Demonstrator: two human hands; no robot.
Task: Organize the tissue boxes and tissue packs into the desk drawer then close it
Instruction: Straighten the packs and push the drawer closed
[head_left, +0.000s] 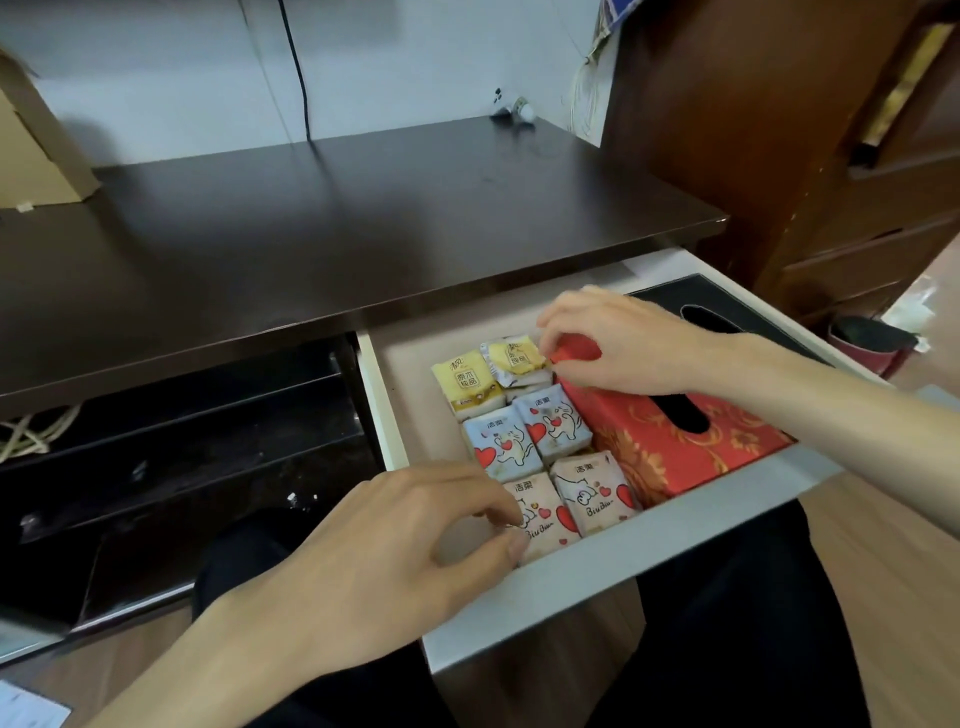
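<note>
The white desk drawer (613, 566) stands pulled out. Inside lie two yellow tissue packs (467, 382), two blue heart-print packs (524, 436) and two pink packs (592, 491) in a grid. A red patterned tissue box (670, 447) lies to their right, and a black tissue box (711, 306) behind it. My right hand (623, 343) pinches the right yellow pack (514, 358) at its far edge, over the red box's far end. My left hand (410, 540) touches the near left pink pack (540, 514) with its fingertips.
The dark desk top (332, 223) stretches behind the drawer, with a cardboard box (36, 145) at its far left and a small white object (511, 111) at the back. A brown wooden cabinet (810, 156) stands to the right. Dark shelves (208, 415) sit left of the drawer.
</note>
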